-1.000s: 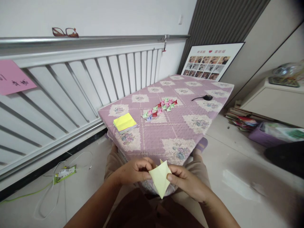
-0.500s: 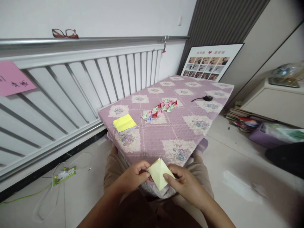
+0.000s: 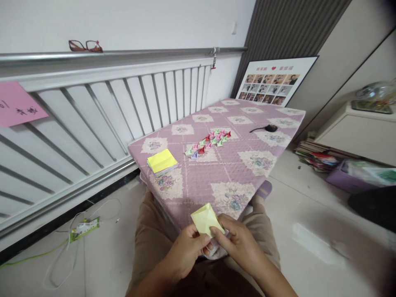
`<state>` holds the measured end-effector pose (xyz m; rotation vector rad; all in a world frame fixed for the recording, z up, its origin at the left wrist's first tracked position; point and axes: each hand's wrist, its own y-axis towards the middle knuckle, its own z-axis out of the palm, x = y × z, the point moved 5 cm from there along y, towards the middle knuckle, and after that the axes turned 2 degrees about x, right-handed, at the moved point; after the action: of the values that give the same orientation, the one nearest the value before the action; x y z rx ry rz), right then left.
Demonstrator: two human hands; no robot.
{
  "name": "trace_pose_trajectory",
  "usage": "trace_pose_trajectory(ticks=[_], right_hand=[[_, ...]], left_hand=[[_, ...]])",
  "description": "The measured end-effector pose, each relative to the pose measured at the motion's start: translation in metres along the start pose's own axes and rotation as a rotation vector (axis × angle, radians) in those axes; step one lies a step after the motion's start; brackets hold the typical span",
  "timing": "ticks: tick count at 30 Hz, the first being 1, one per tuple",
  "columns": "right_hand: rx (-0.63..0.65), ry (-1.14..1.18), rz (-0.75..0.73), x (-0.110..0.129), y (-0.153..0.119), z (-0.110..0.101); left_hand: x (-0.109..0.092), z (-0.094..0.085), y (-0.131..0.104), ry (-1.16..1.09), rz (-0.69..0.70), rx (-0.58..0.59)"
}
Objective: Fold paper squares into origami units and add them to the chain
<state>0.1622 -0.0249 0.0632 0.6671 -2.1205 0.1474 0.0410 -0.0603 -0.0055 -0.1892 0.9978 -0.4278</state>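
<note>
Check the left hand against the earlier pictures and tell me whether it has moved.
Yes. Judged against the paper stack, the left hand has shifted lower in the view and somewhat to the right.

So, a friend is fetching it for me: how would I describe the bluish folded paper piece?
Find the flowered tablecloth beside the white radiator. Right of the yellow-topped paper stack lies a group of small folded pieces. The bluish piece sits at the group's near end, the only one not red, pink or green.
</note>
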Motion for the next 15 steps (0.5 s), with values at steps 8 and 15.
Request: trace_pose_trajectory(ticks=[8,15], right_hand=[[-0.018,0.072,-0.034,0.0022,-0.0038,-0.0019],[-0.028,0.2,-0.035,0.0052,-0.0019,-0.0038]], left_hand=[[-0.0068,-0.0067,0.0003,0.307,0.125,-0.087],[-0.0076,-0.0044,-0.0029,0.471,0.134,-0.079]])
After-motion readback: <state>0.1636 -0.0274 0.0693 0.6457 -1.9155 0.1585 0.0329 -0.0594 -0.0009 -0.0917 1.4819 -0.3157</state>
